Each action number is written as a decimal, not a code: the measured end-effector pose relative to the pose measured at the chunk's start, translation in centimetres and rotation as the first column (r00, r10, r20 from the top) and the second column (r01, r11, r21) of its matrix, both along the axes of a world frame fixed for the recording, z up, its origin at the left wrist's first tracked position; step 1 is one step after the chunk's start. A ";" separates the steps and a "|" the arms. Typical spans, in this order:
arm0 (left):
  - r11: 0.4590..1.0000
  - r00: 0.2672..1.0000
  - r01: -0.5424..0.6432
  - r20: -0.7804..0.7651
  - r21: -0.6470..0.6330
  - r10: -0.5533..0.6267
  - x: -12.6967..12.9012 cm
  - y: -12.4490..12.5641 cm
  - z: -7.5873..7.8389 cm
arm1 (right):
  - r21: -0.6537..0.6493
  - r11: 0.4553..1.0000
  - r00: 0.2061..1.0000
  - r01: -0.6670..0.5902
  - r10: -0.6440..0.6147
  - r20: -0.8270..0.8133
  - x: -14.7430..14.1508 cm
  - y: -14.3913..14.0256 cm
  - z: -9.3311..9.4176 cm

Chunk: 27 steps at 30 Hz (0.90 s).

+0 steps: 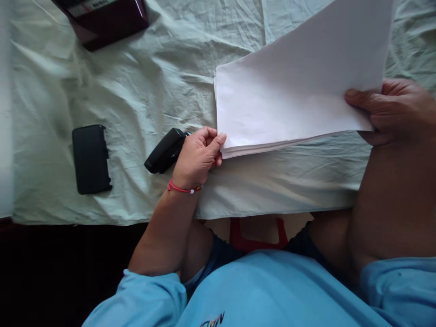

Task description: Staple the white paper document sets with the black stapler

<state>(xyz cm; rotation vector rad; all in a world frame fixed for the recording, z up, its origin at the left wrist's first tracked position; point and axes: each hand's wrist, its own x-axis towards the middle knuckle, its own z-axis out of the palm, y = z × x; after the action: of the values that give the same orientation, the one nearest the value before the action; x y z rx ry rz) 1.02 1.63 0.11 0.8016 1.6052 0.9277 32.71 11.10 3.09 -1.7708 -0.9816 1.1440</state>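
1. Writing: part of a logo in pale letters shows on the light blue shirt (272, 290) at the bottom edge of the view, cut off and not readable. The dark red box (105, 20) at the top left carries a white label with dark print, too small and blurred to read.
2. The stack of paper (293, 91) is plain white, with no print on the sheet that faces up. It is a sheaf of many sheets; their edges show as thin lines along the lower side. The stack is held tilted above the counter (153, 81), its lower left corner close to the cloth and its far end lifted toward the top right.
3. The right hand (395, 111) has its grip closed on the right edge of the stack, thumb lying on top of the sheets and fingers curled beneath.
4. The left hand (199, 156) pinches the lower left corner of the stack with thumb and fingertips. A red cord bracelet (182, 188) circles that wrist.
5. A black stapler (165, 151) lies on the cloth just beside the left hand, partly behind its knuckles.
6. A flat black case (90, 159) lies further left, well apart from the stapler.
7. The counter is covered by a wrinkled pale green cloth.
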 end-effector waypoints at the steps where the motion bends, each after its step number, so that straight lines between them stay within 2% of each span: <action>1: 1.000 1.000 -0.017 0.011 0.011 0.017 0.0 0.0 -0.1 | -0.004 1.000 1.000 0.002 -0.002 -0.012 -0.1 0.0 0.1; 4: 0.999 0.999 -0.015 0.034 0.039 0.013 -0.1 0.0 -0.3 | -0.023 1.000 1.000 0.019 -0.019 -0.020 -0.3 0.1 0.2; 10: 0.998 0.998 -0.027 -0.055 0.054 0.030 0.2 0.0 -0.2 | -0.010 0.999 0.999 0.034 -0.034 -0.014 -0.4 0.1 0.2; 15: 0.994 0.996 -0.071 0.062 0.080 0.066 0.3 0.0 -0.3 | -0.058 0.996 0.997 0.066 -0.067 -0.023 -1.5 -0.2 1.7; 18: 0.996 0.990 -0.066 0.131 0.068 0.057 0.1 -0.1 -0.2 | -0.102 0.989 0.995 0.102 -0.100 0.026 -1.9 -0.3 2.4; 22: 0.998 0.984 -0.020 0.178 0.052 0.010 -0.2 -0.1 -0.1 | -0.089 0.992 0.995 0.092 -0.087 0.054 -1.0 -0.1 1.8; 24: 0.999 0.985 -0.029 0.171 0.035 0.023 -0.2 -0.1 0.0 | -0.082 0.995 0.998 0.050 -0.048 0.027 -0.5 0.0 1.3; 27: 0.999 0.988 -0.037 0.152 0.012 0.035 0.1 0.0 0.3 | -0.079 0.995 0.999 0.053 -0.052 0.007 -0.2 0.1 1.1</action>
<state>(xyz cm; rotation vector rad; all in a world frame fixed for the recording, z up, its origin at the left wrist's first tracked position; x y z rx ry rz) 1.13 1.65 0.38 0.6973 1.4853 1.0037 32.54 11.21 4.16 -1.8518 -0.8980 1.1605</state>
